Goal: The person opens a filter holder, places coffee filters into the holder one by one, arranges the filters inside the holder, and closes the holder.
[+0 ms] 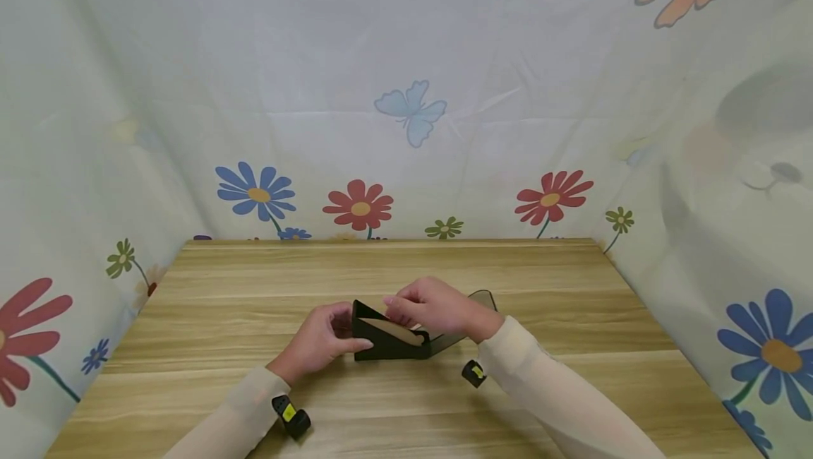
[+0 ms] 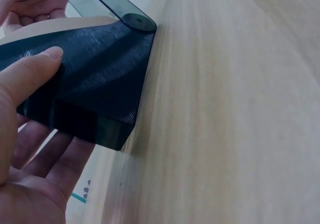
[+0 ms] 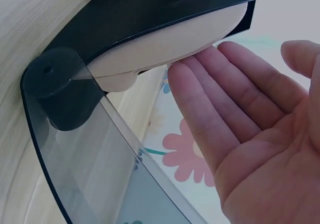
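A black coffee filter holder (image 1: pixel 387 346), its outer face finely ribbed, stands on the table with its clear, dark-edged lid (image 3: pixel 80 169) swung open to the right on a round hinge. Tan paper coffee filters (image 3: pixel 170 46) lie inside, their curved edges rising above the wall. My left hand (image 1: pixel 320 339) grips the holder at its left end, thumb (image 2: pixel 35 69) on the ribbed face and fingers on the other side. At the filters' upper edge is my right hand (image 1: pixel 435 303). In the right wrist view its fingers reach out nearly straight, fingertips against the filters, the thumb apart.
The wood-grain table (image 1: pixel 305 268) extends around the holder on all sides. Behind and beside it hangs a pale cloth (image 1: pixel 305 113) printed with flowers and butterflies. A black wrist camera (image 1: pixel 292 418) sits on the left sleeve, another camera (image 1: pixel 473 373) by the right.
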The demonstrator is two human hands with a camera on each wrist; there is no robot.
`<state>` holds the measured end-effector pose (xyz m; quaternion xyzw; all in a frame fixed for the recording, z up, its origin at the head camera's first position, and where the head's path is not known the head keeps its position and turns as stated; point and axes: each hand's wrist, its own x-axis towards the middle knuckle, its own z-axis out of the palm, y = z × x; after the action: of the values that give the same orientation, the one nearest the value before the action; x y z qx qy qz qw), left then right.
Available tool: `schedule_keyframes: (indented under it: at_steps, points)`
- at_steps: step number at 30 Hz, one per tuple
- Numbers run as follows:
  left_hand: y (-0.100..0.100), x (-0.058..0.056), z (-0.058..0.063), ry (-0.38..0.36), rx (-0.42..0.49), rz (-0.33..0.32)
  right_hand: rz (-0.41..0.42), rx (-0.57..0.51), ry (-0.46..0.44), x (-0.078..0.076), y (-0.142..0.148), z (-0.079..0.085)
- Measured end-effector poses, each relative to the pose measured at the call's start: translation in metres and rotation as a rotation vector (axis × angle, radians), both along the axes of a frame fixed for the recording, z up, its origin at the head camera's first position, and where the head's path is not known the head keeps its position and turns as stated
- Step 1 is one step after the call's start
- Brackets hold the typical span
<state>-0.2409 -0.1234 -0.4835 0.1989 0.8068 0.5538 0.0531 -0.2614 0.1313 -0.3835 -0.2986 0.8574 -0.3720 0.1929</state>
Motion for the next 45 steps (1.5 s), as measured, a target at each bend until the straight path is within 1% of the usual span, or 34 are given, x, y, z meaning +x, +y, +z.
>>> schedule_keyframes:
  at_steps: [7, 15, 17, 24, 27, 32, 36, 41, 45]
  points:
    - [0.001, -0.001, -0.001, 0.004, 0.0, 0.003, -0.011, -0.005, 0.081, 0.001, 0.006, 0.003]
    - [0.0, -0.002, -0.002, 0.004, -0.015, 0.003, -0.029, 0.015, 0.226, 0.003, 0.018, 0.01]
    - [0.0, -0.003, -0.003, 0.002, -0.018, 0.004, -0.039, 0.009, 0.25, 0.003, 0.022, 0.013]
    - [0.0, -0.003, -0.003, -0.001, -0.033, 0.017, -0.032, -0.029, 0.331, 0.004, 0.041, 0.023]
    - [-0.001, -0.003, -0.003, 0.005, -0.037, 0.018, -0.055, -0.035, 0.358, 0.006, 0.049, 0.026]
    - [0.0, -0.003, -0.002, 0.006, -0.031, 0.012, -0.081, -0.005, 0.402, 0.008, 0.064, 0.027]
    - [0.0, -0.002, -0.002, -0.001, -0.036, 0.018, -0.086, 0.032, 0.392, 0.009, 0.074, 0.025]
    - [0.0, -0.002, -0.001, -0.012, -0.042, 0.024, -0.088, 0.067, 0.372, 0.007, 0.087, 0.018]
    - [0.0, -0.003, -0.001, -0.004, -0.035, 0.017, -0.087, 0.052, 0.332, 0.006, 0.1, 0.009]
